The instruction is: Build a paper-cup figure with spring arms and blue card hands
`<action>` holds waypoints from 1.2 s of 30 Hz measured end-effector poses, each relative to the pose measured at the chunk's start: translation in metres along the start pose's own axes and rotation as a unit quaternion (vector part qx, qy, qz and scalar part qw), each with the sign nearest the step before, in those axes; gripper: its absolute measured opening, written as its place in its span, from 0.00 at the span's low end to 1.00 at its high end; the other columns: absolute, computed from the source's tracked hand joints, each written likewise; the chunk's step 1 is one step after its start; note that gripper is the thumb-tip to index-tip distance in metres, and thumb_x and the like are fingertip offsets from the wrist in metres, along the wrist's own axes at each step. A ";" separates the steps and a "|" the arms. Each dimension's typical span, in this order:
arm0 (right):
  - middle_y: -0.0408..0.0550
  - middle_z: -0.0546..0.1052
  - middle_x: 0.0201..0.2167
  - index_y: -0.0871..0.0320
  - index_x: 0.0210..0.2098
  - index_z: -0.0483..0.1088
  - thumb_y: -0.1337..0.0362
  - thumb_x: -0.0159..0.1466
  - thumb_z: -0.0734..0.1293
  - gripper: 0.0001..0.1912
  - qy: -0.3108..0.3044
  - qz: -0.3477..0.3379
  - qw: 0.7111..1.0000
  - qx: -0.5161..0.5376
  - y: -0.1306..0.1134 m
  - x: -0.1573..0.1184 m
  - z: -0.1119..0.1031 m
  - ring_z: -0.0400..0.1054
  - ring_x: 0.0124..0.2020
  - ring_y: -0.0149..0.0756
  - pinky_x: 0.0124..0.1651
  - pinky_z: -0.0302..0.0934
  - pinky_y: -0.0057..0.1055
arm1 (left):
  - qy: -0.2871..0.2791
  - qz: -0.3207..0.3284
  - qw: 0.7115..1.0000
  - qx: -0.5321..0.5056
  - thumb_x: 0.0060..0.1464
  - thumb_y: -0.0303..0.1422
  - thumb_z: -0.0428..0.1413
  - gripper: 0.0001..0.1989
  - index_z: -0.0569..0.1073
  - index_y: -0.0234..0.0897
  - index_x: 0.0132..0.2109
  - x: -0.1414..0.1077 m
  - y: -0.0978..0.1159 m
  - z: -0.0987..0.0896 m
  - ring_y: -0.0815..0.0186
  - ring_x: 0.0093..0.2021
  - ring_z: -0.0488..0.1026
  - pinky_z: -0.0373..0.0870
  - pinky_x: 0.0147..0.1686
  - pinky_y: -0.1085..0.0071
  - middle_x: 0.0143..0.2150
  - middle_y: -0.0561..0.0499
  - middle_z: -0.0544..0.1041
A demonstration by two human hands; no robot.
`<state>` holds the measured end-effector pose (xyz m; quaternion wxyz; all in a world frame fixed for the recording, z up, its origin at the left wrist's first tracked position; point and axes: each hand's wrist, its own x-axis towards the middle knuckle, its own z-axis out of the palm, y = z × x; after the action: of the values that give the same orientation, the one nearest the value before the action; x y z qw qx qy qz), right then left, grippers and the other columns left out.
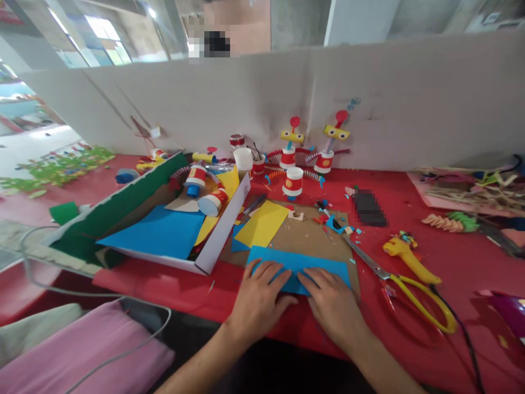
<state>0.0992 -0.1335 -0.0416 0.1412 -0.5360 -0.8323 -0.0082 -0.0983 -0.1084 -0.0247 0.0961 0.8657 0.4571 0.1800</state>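
Note:
A strip of blue paper (301, 258) lies near the table's front edge, partly on a brown cardboard sheet (303, 235). My left hand (262, 290) rests on its left part, fingers stretched out and lying flat. On its right part lies my right hand (333, 298), fingers likewise extended, with a small gap between the two hands. Both palms hide the lower edge of the paper. Just beyond my left hand is a yellow paper sheet (264, 223), overlapping another blue piece (240, 241).
Yellow-handled scissors (388, 275) and a yellow glue gun (412, 261) with a black cord lie to the right. An open box (225, 232) holding blue paper stands left. Paper-cup figures (288, 157) line the back by a white partition (389, 104). Paper scraps (336, 223) litter the cardboard.

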 end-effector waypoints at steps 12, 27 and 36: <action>0.49 0.79 0.44 0.55 0.42 0.76 0.74 0.59 0.60 0.18 -0.057 0.069 0.989 0.120 0.051 -0.023 -0.022 0.73 0.44 0.43 0.47 0.69 0.41 | -0.032 -0.029 0.997 -0.058 0.57 0.24 0.53 0.11 0.79 0.40 0.41 0.003 -0.046 -0.009 0.60 0.45 0.73 0.68 0.49 0.63 0.42 0.49 0.79; 0.41 0.71 0.18 0.58 0.59 0.65 0.57 0.61 0.64 0.27 -0.053 0.301 0.945 0.119 0.060 -0.005 -0.019 0.66 0.19 0.40 0.25 0.54 0.31 | -0.002 -0.187 0.981 -0.050 0.57 0.34 0.56 0.08 0.74 0.35 0.43 0.028 -0.050 0.002 0.55 0.44 0.76 0.69 0.43 0.65 0.41 0.45 0.80; 0.52 0.79 0.38 0.56 0.58 0.65 0.59 0.64 0.62 0.23 -0.043 0.271 0.955 0.116 0.065 -0.008 -0.007 0.74 0.32 0.45 0.32 0.61 0.35 | -0.013 -0.225 0.974 -0.003 0.59 0.37 0.54 0.10 0.71 0.39 0.46 0.031 -0.050 0.004 0.59 0.40 0.76 0.65 0.35 0.70 0.40 0.48 0.79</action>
<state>0.1618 -0.1144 -0.0455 0.1634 -0.7212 -0.6564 0.1495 -0.1184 -0.0548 -0.0384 0.1429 0.7426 0.6384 0.1437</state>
